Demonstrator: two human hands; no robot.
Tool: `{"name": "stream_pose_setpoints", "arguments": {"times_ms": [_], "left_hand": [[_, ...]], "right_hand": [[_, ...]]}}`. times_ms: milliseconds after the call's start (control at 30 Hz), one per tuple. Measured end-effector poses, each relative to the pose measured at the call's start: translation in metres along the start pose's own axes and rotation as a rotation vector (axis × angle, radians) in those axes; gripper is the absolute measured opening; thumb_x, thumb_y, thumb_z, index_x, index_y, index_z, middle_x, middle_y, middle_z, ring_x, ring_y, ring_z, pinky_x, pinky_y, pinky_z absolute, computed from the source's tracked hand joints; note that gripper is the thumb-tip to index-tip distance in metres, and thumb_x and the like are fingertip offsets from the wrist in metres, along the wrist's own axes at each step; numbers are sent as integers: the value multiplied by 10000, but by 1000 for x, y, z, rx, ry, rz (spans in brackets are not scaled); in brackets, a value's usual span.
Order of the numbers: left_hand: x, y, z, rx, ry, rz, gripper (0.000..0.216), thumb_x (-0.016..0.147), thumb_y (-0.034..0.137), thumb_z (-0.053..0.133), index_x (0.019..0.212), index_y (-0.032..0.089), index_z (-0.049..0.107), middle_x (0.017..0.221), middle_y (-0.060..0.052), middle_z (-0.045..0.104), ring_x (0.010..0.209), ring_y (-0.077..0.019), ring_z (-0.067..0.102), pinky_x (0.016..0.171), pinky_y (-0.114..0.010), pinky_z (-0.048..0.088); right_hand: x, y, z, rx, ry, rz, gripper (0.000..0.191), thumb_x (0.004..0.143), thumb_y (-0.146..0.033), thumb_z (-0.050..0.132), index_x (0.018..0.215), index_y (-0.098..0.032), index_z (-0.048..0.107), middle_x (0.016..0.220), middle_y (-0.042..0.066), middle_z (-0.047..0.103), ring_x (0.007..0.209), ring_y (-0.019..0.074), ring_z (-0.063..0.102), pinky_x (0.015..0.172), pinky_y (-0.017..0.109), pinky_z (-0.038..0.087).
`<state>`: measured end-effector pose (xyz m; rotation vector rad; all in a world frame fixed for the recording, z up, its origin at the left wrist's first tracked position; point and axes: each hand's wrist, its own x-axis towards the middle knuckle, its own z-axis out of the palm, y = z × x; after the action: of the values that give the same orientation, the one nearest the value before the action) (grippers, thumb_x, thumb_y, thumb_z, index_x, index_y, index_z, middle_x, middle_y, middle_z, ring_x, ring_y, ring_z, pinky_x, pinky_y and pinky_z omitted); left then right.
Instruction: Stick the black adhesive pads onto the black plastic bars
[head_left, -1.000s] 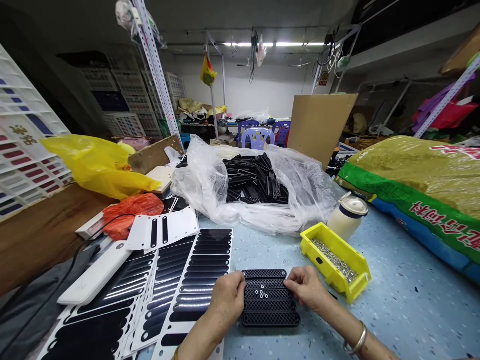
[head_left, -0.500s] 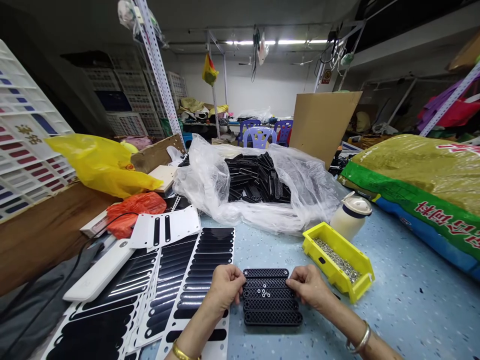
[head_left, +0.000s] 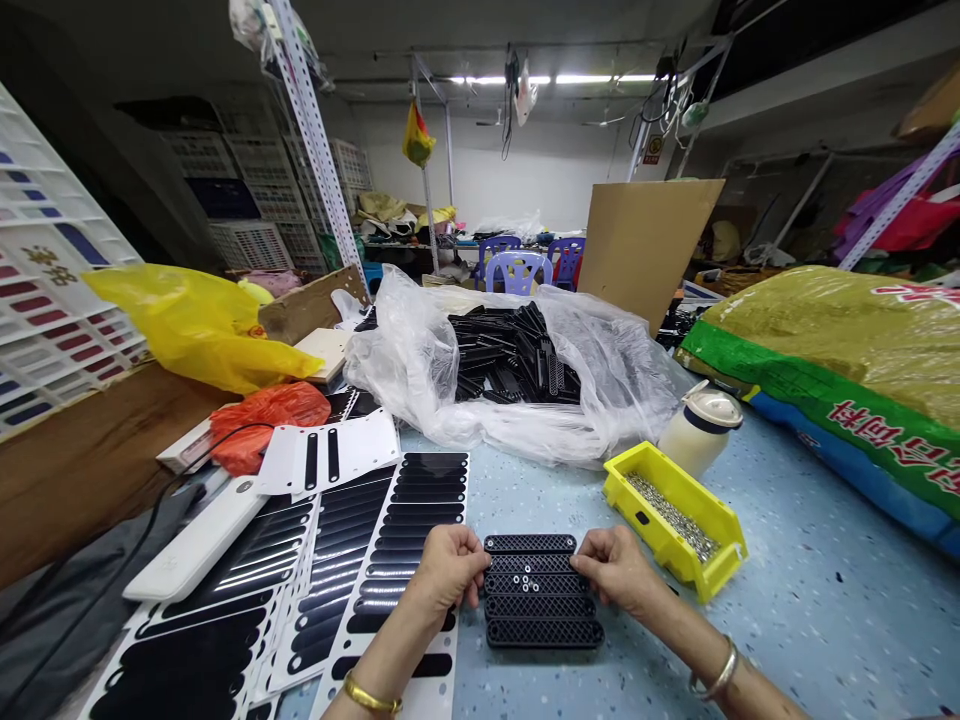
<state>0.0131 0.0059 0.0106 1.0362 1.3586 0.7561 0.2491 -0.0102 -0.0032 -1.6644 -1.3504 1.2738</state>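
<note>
Several black plastic strips (head_left: pixel 540 605) with a lattice surface lie side by side on the speckled blue table. A small cluster of metal nuts (head_left: pixel 526 581) rests on the middle strips. At the left end of the second strip from the back, my left hand (head_left: pixel 451 568) has thumb and forefinger pinched together. My right hand (head_left: pixel 616 570) pinches in the same way at that strip's right end. Whatever sits between the fingertips of either hand is hidden. Beyond my right hand is a yellow bin (head_left: pixel 675 520) holding many small metal pieces.
Sheets of black adhesive strips (head_left: pixel 412 540) cover the left side, beside a long white device (head_left: pixel 199 540). Behind, a clear plastic bag (head_left: pixel 416 345) lies open around a heap of black strips (head_left: pixel 514 355). A cream flask (head_left: pixel 697 435) and a large sack (head_left: pixel 825 365) stand right.
The view has shifted very slightly. Both hands keep their pinch at the strip's two ends, and the strips and nuts stay where they were.
</note>
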Motion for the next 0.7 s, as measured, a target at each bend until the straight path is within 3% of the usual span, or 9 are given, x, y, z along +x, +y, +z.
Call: {"name": "stream_pose_setpoints", "arguments": {"times_ms": [367, 700], "left_hand": [[-1, 0, 0, -1, -6, 20, 230, 674, 184, 676, 540, 176, 489, 373, 37, 560, 263, -95, 526, 263, -134, 186], [6, -5, 2, 6, -31, 13, 247, 622, 100, 675, 511, 185, 472, 322, 55, 529, 213, -72, 443, 248, -134, 209]], "right_hand": [[-1, -1, 1, -3, 3, -13, 188, 628, -235, 622, 481, -189, 513, 361, -73, 455, 284, 63, 371, 304, 190, 274], [2, 3, 0, -10, 3, -11, 189, 620, -226, 629, 478, -192, 510, 354, -71, 461, 283, 66, 382, 305, 188, 270]]}}
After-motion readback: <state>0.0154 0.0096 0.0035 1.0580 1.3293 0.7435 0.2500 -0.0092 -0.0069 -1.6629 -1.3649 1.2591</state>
